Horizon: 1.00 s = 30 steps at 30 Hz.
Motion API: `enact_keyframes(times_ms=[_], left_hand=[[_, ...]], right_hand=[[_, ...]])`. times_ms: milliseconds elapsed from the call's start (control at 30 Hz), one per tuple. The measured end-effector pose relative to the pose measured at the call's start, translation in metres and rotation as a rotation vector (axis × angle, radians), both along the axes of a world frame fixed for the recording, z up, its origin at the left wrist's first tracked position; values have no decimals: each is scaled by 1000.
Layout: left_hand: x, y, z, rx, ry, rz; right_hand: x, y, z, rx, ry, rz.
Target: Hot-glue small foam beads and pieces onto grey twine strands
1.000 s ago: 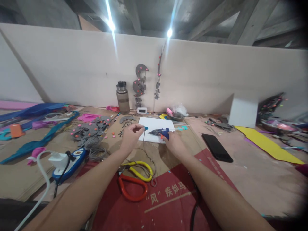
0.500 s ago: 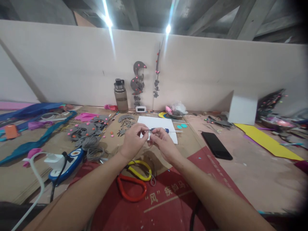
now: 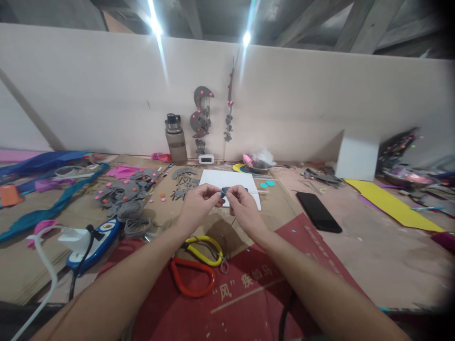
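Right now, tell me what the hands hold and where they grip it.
Both hands, left and right, pinch a small blue piece between fingertips at its edges; what it is cannot be told.

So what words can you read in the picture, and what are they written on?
"风" 疾如马: pale print on the red sheet, near the bottom edge; the line runs on under the right arm, where it is hidden.
Small white clock by the wall: its display is too small to read.
Bottle and black phone: no text shows.
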State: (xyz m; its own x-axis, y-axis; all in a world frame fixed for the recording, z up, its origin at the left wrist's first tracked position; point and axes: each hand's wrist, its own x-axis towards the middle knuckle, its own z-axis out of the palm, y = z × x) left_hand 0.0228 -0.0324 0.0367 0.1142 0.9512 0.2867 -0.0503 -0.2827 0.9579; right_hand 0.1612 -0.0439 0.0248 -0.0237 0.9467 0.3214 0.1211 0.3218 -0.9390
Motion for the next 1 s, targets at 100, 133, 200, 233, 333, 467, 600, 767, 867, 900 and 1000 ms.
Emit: enact_keyframes(times_ms=[100, 133, 200, 233, 333, 467, 600, 767, 867, 900, 1000], left_hand=[[-1, 0, 1, 6, 20, 22], [-1, 0, 1, 6, 21, 29], [-2, 0, 2, 1, 16, 35], [-2, 1, 2, -4, 8, 34], [-1, 2, 2, -20, -16, 43], [-1, 3, 2, -52, -41, 48], [-1, 2, 2, -54, -54, 29], [-1, 1, 3, -69, -44, 25], [0, 0, 3, -50, -30, 11], [0, 0, 3, -42, -21, 7], [-1, -1, 4, -36, 14, 8]], right_hand=[[-1, -2, 1, 48, -60, -30], [-1, -4, 2, 60, -76, -39], [-2, -6, 3, 77, -101, -60], [-2, -6, 4, 83, -113, -72], [-2, -8, 5, 104, -155, -112], [-1, -8, 6, 122, -160, -134], [0, -7, 8, 105, -142, -130], [1, -6, 9, 86, -151, -137], [2, -6, 10, 87, -172, -162], [2, -6, 10, 91, -181, -168], [1, -6, 11, 100, -205, -180]])
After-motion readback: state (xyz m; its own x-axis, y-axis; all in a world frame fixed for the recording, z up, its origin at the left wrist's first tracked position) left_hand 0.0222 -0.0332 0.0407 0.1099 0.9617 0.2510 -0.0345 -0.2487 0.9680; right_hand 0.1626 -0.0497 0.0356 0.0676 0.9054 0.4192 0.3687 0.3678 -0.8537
